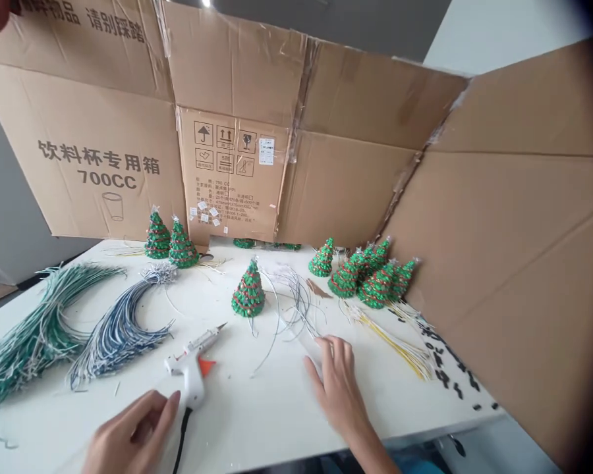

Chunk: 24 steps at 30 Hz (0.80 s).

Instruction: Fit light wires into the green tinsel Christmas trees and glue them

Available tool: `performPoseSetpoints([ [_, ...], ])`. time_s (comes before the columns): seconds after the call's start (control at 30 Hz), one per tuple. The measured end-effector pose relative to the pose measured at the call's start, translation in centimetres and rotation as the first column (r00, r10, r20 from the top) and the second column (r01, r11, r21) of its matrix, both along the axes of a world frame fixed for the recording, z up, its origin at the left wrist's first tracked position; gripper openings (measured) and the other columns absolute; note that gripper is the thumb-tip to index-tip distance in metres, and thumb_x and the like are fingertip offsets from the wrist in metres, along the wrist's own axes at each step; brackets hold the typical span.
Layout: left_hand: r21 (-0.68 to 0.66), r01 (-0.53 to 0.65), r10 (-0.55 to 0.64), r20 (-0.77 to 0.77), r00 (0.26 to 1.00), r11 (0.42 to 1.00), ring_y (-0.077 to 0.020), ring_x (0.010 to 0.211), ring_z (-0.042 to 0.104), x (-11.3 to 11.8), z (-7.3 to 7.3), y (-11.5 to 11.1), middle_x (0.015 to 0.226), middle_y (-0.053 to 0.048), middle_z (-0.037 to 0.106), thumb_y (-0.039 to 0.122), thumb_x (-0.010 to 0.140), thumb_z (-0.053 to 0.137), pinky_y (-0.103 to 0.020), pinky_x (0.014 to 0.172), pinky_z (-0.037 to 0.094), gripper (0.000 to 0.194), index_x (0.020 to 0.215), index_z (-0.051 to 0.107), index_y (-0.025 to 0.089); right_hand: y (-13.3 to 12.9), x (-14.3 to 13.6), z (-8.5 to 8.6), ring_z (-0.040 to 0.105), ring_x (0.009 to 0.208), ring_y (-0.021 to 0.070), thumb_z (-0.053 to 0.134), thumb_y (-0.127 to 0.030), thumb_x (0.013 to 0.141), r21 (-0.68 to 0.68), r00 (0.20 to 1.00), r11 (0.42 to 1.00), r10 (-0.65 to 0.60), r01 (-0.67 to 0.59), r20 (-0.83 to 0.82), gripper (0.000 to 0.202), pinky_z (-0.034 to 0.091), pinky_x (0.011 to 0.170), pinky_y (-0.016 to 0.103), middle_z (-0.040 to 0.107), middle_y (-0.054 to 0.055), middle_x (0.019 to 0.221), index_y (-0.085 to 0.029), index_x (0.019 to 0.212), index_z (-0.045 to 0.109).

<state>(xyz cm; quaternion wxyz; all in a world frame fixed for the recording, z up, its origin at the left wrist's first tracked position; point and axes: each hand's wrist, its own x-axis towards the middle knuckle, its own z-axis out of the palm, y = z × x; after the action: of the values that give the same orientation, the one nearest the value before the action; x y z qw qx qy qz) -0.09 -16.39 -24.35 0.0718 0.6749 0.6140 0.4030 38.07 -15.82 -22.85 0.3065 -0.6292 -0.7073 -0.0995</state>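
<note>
My right hand (337,382) reaches over the white table with its fingers apart, the fingertips at the near end of loose blue and white wires (301,299). Low on the left, my left hand (133,431) is curled, thumb against the fingers; anything small between them is hidden. Beside it lies a white glue gun (192,368) with an orange trigger, its nozzle pointing away to the right. Beyond the hands, a small green beaded Christmas tree (250,289) with red trim stands upright, a short wire end showing at its base.
A green wire bundle (44,322) and a blue wire bundle (123,322) lie left. Two trees (182,245) stand behind them. Several more trees (375,284) cluster right, near yellow wires (400,345) and small black pieces (442,375). Cardboard walls (356,187) enclose the back and right.
</note>
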Motion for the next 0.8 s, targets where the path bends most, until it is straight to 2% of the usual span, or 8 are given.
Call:
performPoseSetpoints([
  [0.07,-0.019,0.033,-0.033,-0.01,0.999,0.999,-0.0114,0.053,0.043,-0.2,0.4,-0.1,0.056,0.004,0.05,0.06,0.099,0.059,-0.02,0.055,0.04,0.051,0.066,0.059,0.022,0.0,0.0,0.0,0.058,0.114,0.0372,0.051,-0.043,0.113,0.008,1.0,1.0,0.01,-0.01,-0.004,0.027,0.053,0.098,0.056,0.062,0.015,0.121,-0.023,0.13,0.058],
  [0.17,-0.046,0.02,-0.02,-0.001,1.0,0.999,-0.0122,0.056,0.044,-0.3,1.1,-0.1,0.057,0.004,0.053,0.06,0.098,0.057,-0.022,0.059,0.039,0.051,0.066,0.059,0.021,-0.3,0.0,0.1,0.058,0.113,0.0367,0.052,-0.041,0.113,0.023,1.0,1.0,0.016,-0.015,-0.01,0.022,0.052,0.099,0.054,0.062,0.014,0.117,-0.022,0.121,0.061],
  [0.3,-0.129,-0.017,0.017,0.001,1.0,0.991,-0.0132,0.058,0.047,-0.1,1.9,-0.1,0.055,0.004,0.051,0.06,0.093,0.059,-0.024,0.061,0.038,0.046,0.067,0.061,0.021,-0.9,-0.1,0.5,0.058,0.11,0.0357,0.055,-0.037,0.112,0.044,1.0,0.999,0.005,-0.005,-0.01,0.016,0.052,0.098,0.052,0.063,0.013,0.114,-0.023,0.111,0.062],
  [0.47,-0.164,-0.04,0.036,-0.022,0.999,0.986,-0.0147,0.056,0.046,0.2,2.4,-0.1,0.051,0.004,0.048,0.062,0.092,0.054,-0.024,0.058,0.037,0.047,0.067,0.061,0.023,-1.1,-0.1,0.7,0.059,0.104,0.0333,0.062,-0.03,0.108,0.061,1.0,0.998,-0.006,0.007,-0.012,0.011,0.054,0.092,0.048,0.064,0.01,0.106,-0.024,0.099,0.06],
  [0.8,-0.167,-0.058,0.041,-0.104,0.994,0.984,-0.0157,0.058,0.047,-0.2,1.3,0.2,0.054,0.004,0.053,0.062,0.091,0.055,-0.026,0.06,0.039,0.046,0.069,0.062,0.023,-0.4,0.5,-0.2,0.06,0.103,0.0301,0.068,-0.025,0.104,0.032,0.999,0.999,0.007,-0.005,-0.046,0.015,0.053,0.091,0.043,0.063,0.008,0.104,-0.025,0.092,0.058],
])
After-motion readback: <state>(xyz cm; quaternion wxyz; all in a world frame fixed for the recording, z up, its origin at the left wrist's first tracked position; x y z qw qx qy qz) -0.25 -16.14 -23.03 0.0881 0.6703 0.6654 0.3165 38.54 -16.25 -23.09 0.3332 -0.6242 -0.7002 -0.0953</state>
